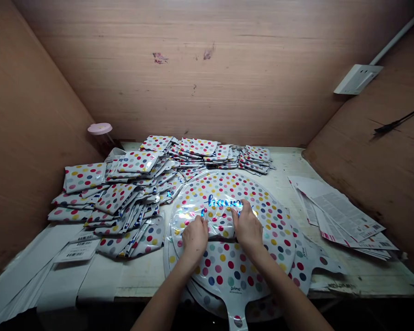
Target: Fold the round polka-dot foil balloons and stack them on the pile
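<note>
A flat round foil balloon (227,262) with coloured dots and blue lettering lies on top of other balloons in front of me. Its tail points toward me over the table's front edge. My left hand (195,235) pinches the foil just left of its middle. Opposite it, my right hand (248,227) grips the foil a little to the right. Between the hands the foil is raised in a crosswise fold, with a shadowed crease below it. Both sets of fingertips are partly hidden by the hands.
Folded dotted balloons (124,202) are piled at the left and along the back. White printed sheets (341,216) lie at the right, and labelled papers (77,250) at the left. A pink-lidded container (100,129) stands in the back left corner. Wooden walls (207,92) enclose three sides.
</note>
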{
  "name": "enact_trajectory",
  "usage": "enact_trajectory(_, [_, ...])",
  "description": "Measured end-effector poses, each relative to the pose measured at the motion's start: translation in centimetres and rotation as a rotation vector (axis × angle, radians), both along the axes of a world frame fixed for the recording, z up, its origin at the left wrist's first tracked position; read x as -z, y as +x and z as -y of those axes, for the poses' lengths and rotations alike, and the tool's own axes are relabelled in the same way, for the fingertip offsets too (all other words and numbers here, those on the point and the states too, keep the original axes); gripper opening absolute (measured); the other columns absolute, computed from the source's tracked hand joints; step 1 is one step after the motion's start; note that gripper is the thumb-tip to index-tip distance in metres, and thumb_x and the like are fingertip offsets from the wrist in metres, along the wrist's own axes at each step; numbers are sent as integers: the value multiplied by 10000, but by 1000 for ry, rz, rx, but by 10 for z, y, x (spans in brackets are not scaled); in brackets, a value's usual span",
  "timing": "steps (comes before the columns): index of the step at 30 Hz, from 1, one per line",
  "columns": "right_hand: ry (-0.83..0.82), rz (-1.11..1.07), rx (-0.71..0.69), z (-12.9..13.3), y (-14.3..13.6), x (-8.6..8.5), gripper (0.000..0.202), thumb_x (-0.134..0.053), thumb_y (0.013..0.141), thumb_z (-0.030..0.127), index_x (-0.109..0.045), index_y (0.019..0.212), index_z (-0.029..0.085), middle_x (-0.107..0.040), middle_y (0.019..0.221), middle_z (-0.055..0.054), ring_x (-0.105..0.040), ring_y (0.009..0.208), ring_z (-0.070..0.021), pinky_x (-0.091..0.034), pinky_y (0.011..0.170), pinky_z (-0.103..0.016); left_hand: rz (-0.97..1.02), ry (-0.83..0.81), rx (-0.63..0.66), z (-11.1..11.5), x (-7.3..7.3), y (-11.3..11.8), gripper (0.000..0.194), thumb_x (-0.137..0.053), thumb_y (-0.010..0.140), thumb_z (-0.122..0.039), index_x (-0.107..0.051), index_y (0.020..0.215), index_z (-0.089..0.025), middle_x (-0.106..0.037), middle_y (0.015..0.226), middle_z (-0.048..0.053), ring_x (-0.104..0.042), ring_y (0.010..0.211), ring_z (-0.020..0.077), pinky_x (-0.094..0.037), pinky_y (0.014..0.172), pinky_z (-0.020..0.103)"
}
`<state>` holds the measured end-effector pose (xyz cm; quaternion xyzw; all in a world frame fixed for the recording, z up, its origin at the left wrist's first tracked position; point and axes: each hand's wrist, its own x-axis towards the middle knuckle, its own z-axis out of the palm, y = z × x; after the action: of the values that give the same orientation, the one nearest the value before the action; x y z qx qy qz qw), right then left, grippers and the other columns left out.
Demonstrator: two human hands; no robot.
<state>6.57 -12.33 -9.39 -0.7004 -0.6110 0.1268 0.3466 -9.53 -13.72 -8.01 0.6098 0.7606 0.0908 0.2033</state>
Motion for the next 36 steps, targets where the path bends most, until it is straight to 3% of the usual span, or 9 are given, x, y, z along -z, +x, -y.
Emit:
enact_trajectory(6, [-114, -182, -178, 23, 23, 9, 607, -683, 703, 587, -505, 1152, 217, -586, 917, -86, -614, 852, -282, -546, 631, -376, 208, 50, 151, 17, 2, -20, 231, -330, 970, -309, -526, 947, -189, -667, 827, 48, -643, 756, 204, -427, 625, 269])
enact_trajectory(10, [-29, -239, -574, 48, 35, 2, 325, -675, 775, 419, -580, 1037, 252, -553, 1149, -90, -532, 1107, -279, -492, 901, -412, 331, 186, 460, 43, 17, -46, 205, -340, 952, -278, -536, 974, -222, -674, 898, 39, -636, 853, 199, -472, 738, 290])
enact_trajectory(13, [-144, -304, -846, 67, 38, 0, 119, -511, 895, 305, -607, 930, 243, -622, 1073, -62, -588, 1014, -227, -492, 892, -369, 330, 310, 636, 56, 25, -54, 233, -334, 943, -245, -558, 1008, -233, -681, 999, 51, -613, 985, 215, -454, 885, 343])
enact_trajectory(19, [-294, -462, -329, 49, 22, 15, 248, -450, 915, 406, -566, 1012, 209, -661, 823, -70, -645, 722, -240, -559, 612, -366, 150, 161, 233, 44, 13, -23, 193, -355, 946, -255, -538, 914, -204, -655, 775, 45, -624, 740, 219, -444, 638, 299])
enact_trajectory(23, [-10, -135, -45, 31, 2, 16, 459, -501, 900, 375, -431, 1306, 174, -618, 1064, -168, -621, 953, -331, -544, 761, -491, 51, 61, 52, 32, 7, -1, 128, -429, 917, -226, -545, 926, -172, -652, 780, 61, -637, 751, 238, -434, 633, 297])
enact_trajectory(26, [142, 174, -272, 28, -13, 12, 422, -397, 947, 263, -435, 1364, 214, -469, 1371, -149, -402, 1294, -325, -358, 1050, -530, 50, 76, 26, 33, 9, 4, 149, -452, 898, -204, -533, 1010, -152, -647, 788, 69, -646, 758, 246, -454, 667, 321])
enact_trajectory(29, [27, 374, -591, 29, -23, 12, 506, -401, 954, 339, -334, 1451, 282, -274, 1534, -48, -184, 1412, -322, -249, 1114, -531, 24, 201, 3, 36, 12, 2, 288, -483, 863, -162, -493, 1150, -144, -624, 1046, 119, -636, 930, 255, -477, 744, 337])
enact_trajectory(32, [-56, 476, -619, 29, -26, 16, 613, -433, 924, 451, -213, 1487, 351, -89, 1581, 12, -45, 1429, -362, -197, 1116, -555, -54, 240, -32, 35, 9, 3, 304, -475, 891, -205, -511, 1189, -154, -585, 1167, 123, -589, 1060, 255, -468, 839, 349])
enact_trajectory(36, [-59, 526, -596, 22, -25, 23, 654, -460, 894, 393, -189, 1488, 365, -60, 1581, 30, -28, 1426, -374, -166, 1121, -552, -128, 70, -39, 26, -2, 7, 287, -522, 893, -317, -603, 1086, -121, -660, 1000, 125, -606, 1000, 276, -453, 877, 389])
